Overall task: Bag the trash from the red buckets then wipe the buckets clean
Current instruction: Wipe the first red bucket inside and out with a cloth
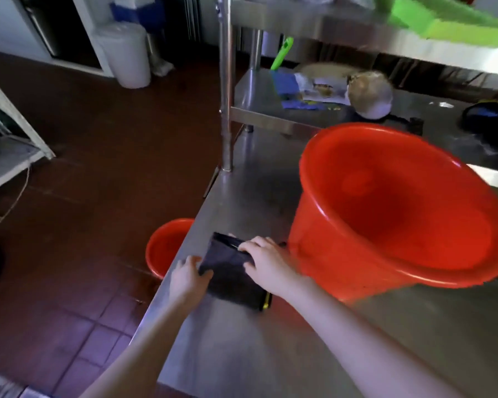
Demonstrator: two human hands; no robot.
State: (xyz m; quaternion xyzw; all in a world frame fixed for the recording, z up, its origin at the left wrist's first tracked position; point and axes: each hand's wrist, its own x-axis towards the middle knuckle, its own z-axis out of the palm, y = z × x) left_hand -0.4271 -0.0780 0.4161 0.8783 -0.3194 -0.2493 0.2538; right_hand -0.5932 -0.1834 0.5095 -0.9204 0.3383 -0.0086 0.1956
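Note:
A large red bucket [391,214] stands on the steel table [299,354], its inside bare. A second, smaller red bucket [167,245] sits on the floor, half hidden by the table's left edge. Between them, near that edge, lies a dark folded cloth [230,280] with a yellow trim at one corner. My left hand [189,278] pinches the cloth's left side. My right hand [266,264] grips its upper right part, fingers curled over the fold, close to the big bucket's wall.
A steel shelf [259,110] at the back holds blue packets, paper and a round bowl. Green plastic trays [443,21] sit on the top shelf. A white bin [127,56] stands on the red tiled floor, a metal rack [9,150] at left.

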